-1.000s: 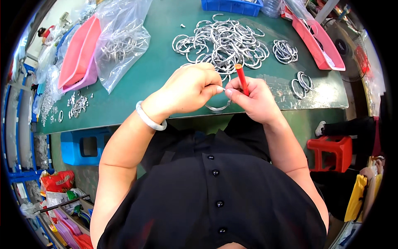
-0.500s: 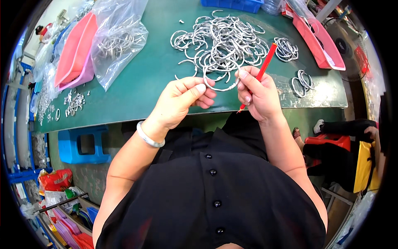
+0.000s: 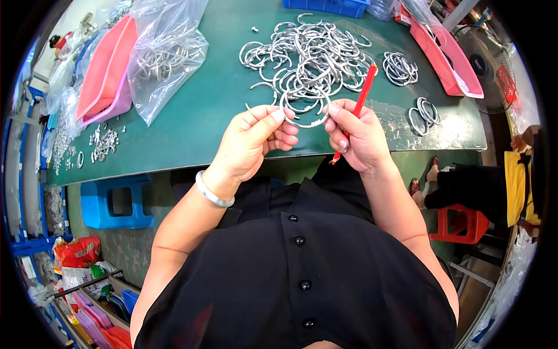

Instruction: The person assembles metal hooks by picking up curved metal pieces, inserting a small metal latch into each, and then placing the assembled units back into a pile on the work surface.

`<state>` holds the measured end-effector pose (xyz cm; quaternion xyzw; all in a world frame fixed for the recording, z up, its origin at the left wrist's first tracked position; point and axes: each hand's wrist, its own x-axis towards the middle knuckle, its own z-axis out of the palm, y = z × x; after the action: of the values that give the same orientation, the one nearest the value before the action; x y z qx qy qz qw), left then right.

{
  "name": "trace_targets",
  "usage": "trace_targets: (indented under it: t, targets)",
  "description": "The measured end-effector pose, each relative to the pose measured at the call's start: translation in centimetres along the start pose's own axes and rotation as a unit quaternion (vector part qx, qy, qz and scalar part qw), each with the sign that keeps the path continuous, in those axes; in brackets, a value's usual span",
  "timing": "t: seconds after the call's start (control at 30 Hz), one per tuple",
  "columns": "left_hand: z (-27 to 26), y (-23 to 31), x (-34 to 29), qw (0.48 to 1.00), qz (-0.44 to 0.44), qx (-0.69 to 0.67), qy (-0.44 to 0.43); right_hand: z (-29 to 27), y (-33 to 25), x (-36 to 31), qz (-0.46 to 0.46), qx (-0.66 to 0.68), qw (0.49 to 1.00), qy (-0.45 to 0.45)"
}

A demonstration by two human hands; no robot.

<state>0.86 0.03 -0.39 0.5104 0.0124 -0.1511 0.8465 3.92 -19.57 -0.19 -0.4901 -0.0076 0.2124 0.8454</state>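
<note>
Between my two hands I hold a silver-coloured open bangle, just above the table's near edge. My left hand pinches its left side between thumb and fingers. On the right side, my right hand grips it by thumb and forefinger. A red pencil is also tucked in my right hand, slanting up past the fingers, its tip pointing down below them. Beyond the hands lies a large heap of similar bangles. Two smaller groups sit to its right: a bundle of bangles and a few loose bangles.
The green table carries a clear bag of bangles, pink baskets at left, a pink basket at right and a blue bin behind. Small metal parts lie near left. Below are a blue stool and red stool.
Both hands have shifted slightly, and the bangle has turned a little between them. The pencil has tilted and moved left. At right, another person has moved off the red stool.
</note>
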Motion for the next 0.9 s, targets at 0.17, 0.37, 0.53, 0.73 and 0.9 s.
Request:
trace_targets:
  t: [0.17, 0.37, 0.53, 0.73, 0.9]
  targets:
    - [-0.3, -0.5, 0.0, 1.000, 0.001, 0.028, 0.011, -0.2, 0.4, 0.0, 0.019, 0.004, 1.000, -0.004]
    - [-1.3, -1.6, -0.1, 0.994, -0.030, 0.083, 0.059, -1.2, 0.5, -0.4, -0.006, -0.070, 0.997, 0.025]
    - [-1.0, -1.7, -0.1, 0.982, -0.044, 0.154, 0.096, -2.2, 0.5, -0.3, -0.071, -0.031, 0.997, -0.006]
    - [-1.0, -1.7, 0.1, 0.967, -0.059, 0.222, 0.114, -2.3, 1.6, -0.3, -0.122, -0.033, 0.992, 0.005]
    - [-1.0, -1.5, 0.1, 0.964, -0.067, 0.228, 0.122, -3.8, 2.0, -0.8, -0.095, -0.153, 0.981, -0.071]
